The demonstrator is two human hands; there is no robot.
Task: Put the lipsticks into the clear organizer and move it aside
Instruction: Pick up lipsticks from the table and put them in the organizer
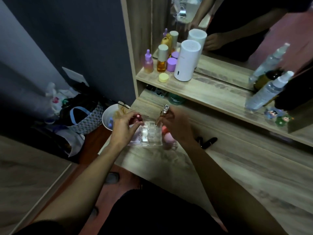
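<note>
Filling the right half of the frame, a pale wood-grain vanity (237,167) runs from the centre down to the lower right, with a mirror (237,31) across the upper right and a shelf (203,94) beneath it. At the left of the frame, against a dark wall, lies a heap of bags and clothes (71,116), and just right of it sits a white bucket (108,116). On the shelf in the upper middle stands a white cylinder (187,60), with amber and purple bottles (162,60) to its left. Clear spray bottles (267,92) lean at the right edge.

Near the centre of the frame, at the vanity's left end, rests the clear organizer (150,134), its grid of small compartments showing pale. Pink round sponges (167,136) touch its right side. A black tube (209,141) lies on the desktop to the right of them.

Both hands hover over the organizer. The left hand (125,126) grips a dark red lipstick (138,117) between thumb and fingertips, just above the organizer's upper left corner. The right hand (176,126) pinches a gold lipstick with a clear cap (163,112), tilted, its lower end down at the organizer's back row; I cannot tell whether it has entered a compartment.
</note>
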